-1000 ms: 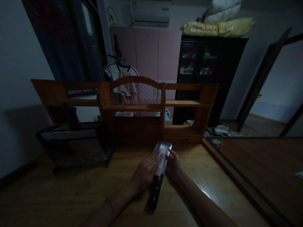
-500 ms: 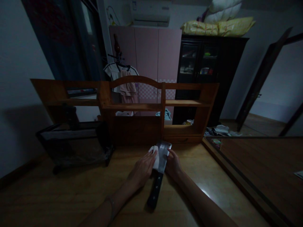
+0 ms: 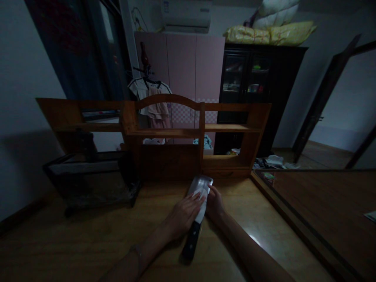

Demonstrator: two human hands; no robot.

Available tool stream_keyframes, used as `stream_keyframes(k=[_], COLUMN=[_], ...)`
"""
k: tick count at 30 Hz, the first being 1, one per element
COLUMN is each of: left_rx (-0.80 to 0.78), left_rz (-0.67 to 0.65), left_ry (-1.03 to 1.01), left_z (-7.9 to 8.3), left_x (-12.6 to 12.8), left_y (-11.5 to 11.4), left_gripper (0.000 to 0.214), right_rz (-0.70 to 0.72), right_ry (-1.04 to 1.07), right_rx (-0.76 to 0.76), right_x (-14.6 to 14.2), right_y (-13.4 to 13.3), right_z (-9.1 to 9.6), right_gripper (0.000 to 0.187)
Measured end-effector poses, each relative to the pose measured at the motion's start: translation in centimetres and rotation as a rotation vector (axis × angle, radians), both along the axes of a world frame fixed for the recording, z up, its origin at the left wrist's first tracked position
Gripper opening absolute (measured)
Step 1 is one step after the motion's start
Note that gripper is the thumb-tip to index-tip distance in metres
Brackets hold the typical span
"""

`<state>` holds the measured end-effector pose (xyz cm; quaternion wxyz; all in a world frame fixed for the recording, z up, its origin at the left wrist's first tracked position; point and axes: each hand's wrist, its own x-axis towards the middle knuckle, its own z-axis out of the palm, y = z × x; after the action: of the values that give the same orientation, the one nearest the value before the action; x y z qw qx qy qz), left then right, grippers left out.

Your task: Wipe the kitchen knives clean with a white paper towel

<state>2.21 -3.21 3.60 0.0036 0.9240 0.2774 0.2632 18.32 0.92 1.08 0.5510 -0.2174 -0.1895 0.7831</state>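
Note:
A cleaver with a broad metal blade and a black riveted handle lies over the wooden tabletop, handle toward me. My left hand presses a white tissue flat on the blade, its fingers pointing up and right across the metal. At the blade's right edge, my right hand grips the cleaver, thumb near the edge and the other fingers mostly hidden beneath or behind it. The handle itself is free of both hands.
A wooden shelf unit stands along the table's far edge. To the left sits a dark-framed glass tank. A raised wooden edge borders the table on the right, with a brown surface beyond it.
My left hand has slid the tissue rightward from the blade's left side onto its middle, uncovering the upper left part. My right hand and the cleaver stay almost where they were.

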Motion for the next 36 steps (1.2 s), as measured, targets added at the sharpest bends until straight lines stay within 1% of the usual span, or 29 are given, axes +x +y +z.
stream_keyframes(k=[2,4,9,13,16,20,23,26,30,33,36], left_rx=[-0.009,-0.018,0.001,0.011,-0.001,0.01,0.025,0.028,0.005,-0.009,-0.01], left_rz=[-0.004,0.043,0.173,0.232,0.223,0.111,0.015,-0.032,0.019,0.073,0.099], left_ry=[0.039,0.034,-0.033,-0.097,-0.174,-0.235,-0.198,-0.115,-0.033,-0.001,0.01], left_z=[-0.1,-0.3,-1.6,-2.4,-1.9,-0.5,0.1,0.0,-0.5,-0.6,-0.7], left_x=[0.0,-0.1,-0.6,-1.1,-1.3,-1.4,-1.1,-0.8,-0.4,-0.3,-0.3], left_y=[0.0,0.3,1.6,2.4,2.3,1.2,0.5,0.2,0.5,0.7,0.9], left_gripper=[0.045,0.044,0.044,0.044,0.044,0.045,0.045,0.044,0.043,0.043,0.044], right_rz=[0.003,-0.009,-0.019,-0.018,-0.012,0.0,0.005,0.01,-0.007,-0.024,-0.037], right_ry=[0.005,0.003,-0.032,-0.015,-0.008,0.016,0.011,-0.002,-0.004,-0.011,-0.032], right_rx=[-0.002,0.004,0.029,0.023,0.011,0.039,0.046,0.022,0.013,0.012,0.029], right_x=[0.1,0.1,-0.1,-0.1,-0.1,-0.1,0.0,0.1,0.0,-0.1,-0.2], right_y=[0.1,0.2,0.2,0.1,0.0,0.1,0.1,0.3,0.4,0.5,0.5], right_z=[-0.1,-0.3,-0.4,0.0,0.0,-0.2,-0.4,-0.5,-0.7,-0.7,-0.6], right_gripper=[0.024,0.024,0.028,0.027,0.027,0.028,0.027,0.026,0.025,0.025,0.026])
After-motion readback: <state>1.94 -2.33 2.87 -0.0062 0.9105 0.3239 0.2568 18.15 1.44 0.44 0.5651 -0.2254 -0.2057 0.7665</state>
